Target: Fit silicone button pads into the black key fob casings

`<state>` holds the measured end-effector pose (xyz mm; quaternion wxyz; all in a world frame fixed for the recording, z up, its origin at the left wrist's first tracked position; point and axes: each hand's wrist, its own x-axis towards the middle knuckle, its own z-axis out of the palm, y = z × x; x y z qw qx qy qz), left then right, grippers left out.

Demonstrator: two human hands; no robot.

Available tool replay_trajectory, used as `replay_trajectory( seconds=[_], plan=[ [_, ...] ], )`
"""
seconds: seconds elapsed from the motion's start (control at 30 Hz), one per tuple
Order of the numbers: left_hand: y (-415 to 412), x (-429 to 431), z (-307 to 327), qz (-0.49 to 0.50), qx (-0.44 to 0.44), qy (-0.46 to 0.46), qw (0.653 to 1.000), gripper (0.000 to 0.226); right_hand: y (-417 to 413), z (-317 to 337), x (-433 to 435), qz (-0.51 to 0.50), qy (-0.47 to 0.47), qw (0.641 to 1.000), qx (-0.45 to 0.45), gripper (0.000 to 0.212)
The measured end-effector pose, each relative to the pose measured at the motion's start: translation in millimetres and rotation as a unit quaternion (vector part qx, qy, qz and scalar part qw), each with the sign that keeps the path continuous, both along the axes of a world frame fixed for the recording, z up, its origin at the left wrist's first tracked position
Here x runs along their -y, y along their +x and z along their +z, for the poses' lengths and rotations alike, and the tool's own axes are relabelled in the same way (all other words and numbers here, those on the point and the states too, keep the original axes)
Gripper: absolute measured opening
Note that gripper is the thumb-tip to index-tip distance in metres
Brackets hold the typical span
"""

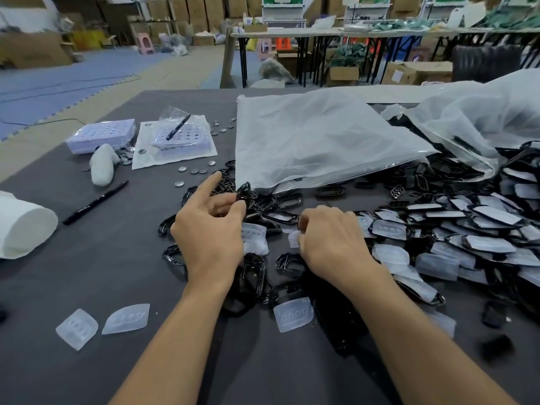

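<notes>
No readable brand or label anywhere; the black marker (95,202) on the grey table (96,282) has pale print on its barrel, too blurred to read.

Left hand (209,232): index finger stretched straight out, thumb and remaining fingers pinched on a black key fob casing (243,193), lifted a little above the heap of empty black casings (280,204). A clear silicone pad (253,233) lies just beside this hand, touching the casings under it.

Right hand (330,238): fingers curled inward, knuckles up, fingertips closed on a small translucent silicone piece (293,238) at its left edge; the grip itself is mostly hidden by the back of the hand.

Loose silicone button pads on bare table near the forearms: three. Two side by side at lower left (77,328) (127,318), one between the arms (293,314), four button bumps visible on that one.

Right side: large pile of casings with pads fitted (473,229), too many to count, overlapping. White plastic bag (315,138) lies flat behind the hands, its front edge over some casings. Second bag (482,112) at far right.

Left far side: two lilac trays (100,135) (182,138), a second pen (178,127) lying on the right one. Scattered coin cells (193,170), about a dozen or more. White paper roll (26,226) at left edge.
</notes>
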<state>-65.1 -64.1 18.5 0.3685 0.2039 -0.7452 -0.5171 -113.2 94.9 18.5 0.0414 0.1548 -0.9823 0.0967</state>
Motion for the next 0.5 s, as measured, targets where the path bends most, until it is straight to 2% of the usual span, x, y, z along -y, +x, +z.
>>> replay_trajectory(
  seconds=[0.03, 0.13, 0.2, 0.3, 0.4, 0.5],
  plan=[
    [-0.2, -0.7, -0.3, -0.014, -0.001, 0.019, 1.0, 0.055, 1.4, -0.7, 0.2, 0.002, -0.024, 1.0, -0.003, 0.006],
    [-3.1, -2.0, -4.7, -0.038, 0.006, 0.07, 0.997, 0.051, 6.0, -3.1, -1.7, -0.012, -0.133, 0.991, 0.011, 0.01],
    [-6.8, -1.3, -8.3, -0.043, -0.003, 0.098, 0.994, 0.05, 7.2, -3.9, -4.6, -0.031, -0.193, 0.981, 0.004, 0.003],
    [-12.4, 1.8, -13.3, -0.048, -0.019, 0.133, 0.99, 0.045, 8.4, 0.5, -4.6, -0.036, -0.209, 0.977, -0.036, 0.019],
    [-13.0, 1.4, -16.8, -0.073, -0.015, 0.133, 0.988, 0.037, 9.9, 5.5, -4.7, 0.029, -0.207, 0.977, 0.032, 0.007],
    [-12.2, 0.1, -15.7, -0.091, -0.015, 0.136, 0.986, 0.028, 17.1, 5.3, -4.6, 0.086, -0.174, 0.978, 0.073, 0.012]
  ],
)
